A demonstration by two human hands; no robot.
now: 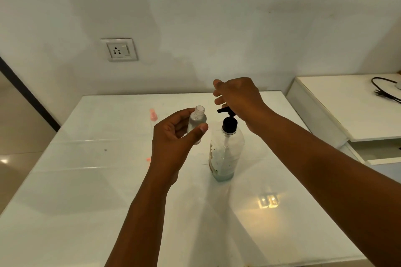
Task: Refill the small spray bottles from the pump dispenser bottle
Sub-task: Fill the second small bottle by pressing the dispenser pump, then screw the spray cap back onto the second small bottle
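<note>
A: Well, from the head view the left hand (173,136) sits at the centre of the frame, palm turned up and inward, fingers and thumb curled round a small spray bottle (197,122) held upright with its neck uncapped.

B: And the other hand?

A: The right hand (237,98) reaches in from the lower right, wrist bent down, over the black pump head (226,112) of the pump dispenser bottle (225,154), which stands on the white table (86,191) just right of centre. The nozzle points toward the small bottle's mouth without touching it.

B: Is it gripping the pump?

A: Hard to say — its fingers bend above the pump top, but the contact is hidden behind the hand, so I cannot tell whether it holds or only presses.

B: Anything else unclear?

A: A pinkish object (153,115) on the table left of the hands is too blurred to name. At the right edge a black cable (382,88) on a white cabinet (347,110) is cut off.
</note>
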